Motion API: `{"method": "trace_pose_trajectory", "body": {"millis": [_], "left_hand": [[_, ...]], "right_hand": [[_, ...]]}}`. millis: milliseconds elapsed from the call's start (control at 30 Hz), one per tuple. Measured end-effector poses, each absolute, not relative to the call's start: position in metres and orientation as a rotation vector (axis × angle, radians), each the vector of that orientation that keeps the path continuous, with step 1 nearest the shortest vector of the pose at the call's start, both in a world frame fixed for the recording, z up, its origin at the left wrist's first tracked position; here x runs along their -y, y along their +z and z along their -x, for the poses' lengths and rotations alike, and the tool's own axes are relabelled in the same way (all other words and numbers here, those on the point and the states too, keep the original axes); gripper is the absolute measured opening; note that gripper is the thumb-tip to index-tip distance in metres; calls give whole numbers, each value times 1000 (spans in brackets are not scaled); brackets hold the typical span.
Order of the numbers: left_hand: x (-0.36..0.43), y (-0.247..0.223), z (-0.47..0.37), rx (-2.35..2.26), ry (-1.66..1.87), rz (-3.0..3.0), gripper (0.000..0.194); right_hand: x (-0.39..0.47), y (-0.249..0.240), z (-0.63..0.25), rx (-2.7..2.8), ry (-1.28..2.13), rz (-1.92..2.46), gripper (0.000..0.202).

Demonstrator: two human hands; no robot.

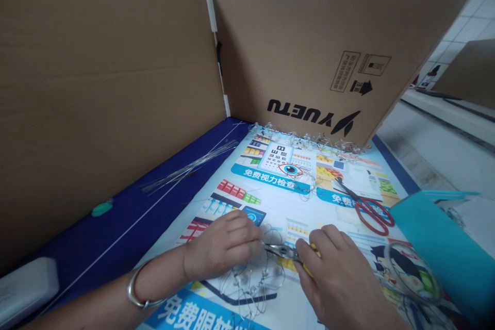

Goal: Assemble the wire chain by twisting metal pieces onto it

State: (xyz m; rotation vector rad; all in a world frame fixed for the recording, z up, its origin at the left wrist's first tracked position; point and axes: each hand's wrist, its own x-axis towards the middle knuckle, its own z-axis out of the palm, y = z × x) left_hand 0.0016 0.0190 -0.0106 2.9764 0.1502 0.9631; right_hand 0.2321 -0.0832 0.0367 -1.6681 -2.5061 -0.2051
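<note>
My left hand (228, 241), with a silver bangle (133, 289) on its wrist, pinches thin wire at the lower centre. My right hand (336, 268) is wrapped round pliers (284, 251) with yellow handles. The metal jaws point left and meet the wire right at my left fingertips. Whether the jaws are fully closed is too small to tell. Below and between both hands hangs or lies a tangle of thin wire with small clear beads (249, 289), over the printed poster (301, 221).
Red-handled scissors (373, 214) lie right of centre. Straight wires (189, 167) rest on the blue surface at left. More beaded wire pieces (309, 142) line the foot of the cardboard wall (247, 36). A wire coil (413, 273) and a teal box (436, 247) are at the right.
</note>
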Motion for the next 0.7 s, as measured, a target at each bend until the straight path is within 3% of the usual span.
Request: {"method": "trace_pose_trajectory", "body": {"millis": [300, 700], "left_hand": [[-17, -14, -4, -199, 920, -3006, 16], [-16, -18, -8, -372, 807, -2998, 17]], "right_hand": [[85, 29, -228, 2526, -458, 1635, 19], [84, 19, -223, 2481, -368, 1691, 17]]}}
